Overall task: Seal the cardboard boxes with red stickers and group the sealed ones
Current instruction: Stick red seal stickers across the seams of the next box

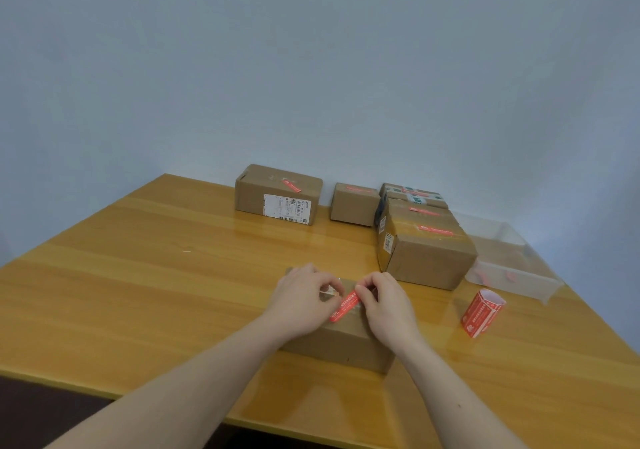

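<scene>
A brown cardboard box (341, 346) lies on the table close to me. A red sticker (343, 306) runs diagonally across its top seam. My right hand (389, 305) pinches the sticker's upper end between thumb and fingertips. My left hand (303, 298) lies on the box top with its fingers curled, the fingertips right beside the sticker, steadying the box. Both hands hide most of the box top. A roll of red stickers (482, 313) stands to the right of the box.
Several boxes with red stickers stand at the back right, the nearest (429, 258) just behind my right hand. One labelled box (278, 194) stands apart at the back. A clear plastic tray (512, 265) sits at the right edge of the wooden table (138, 275).
</scene>
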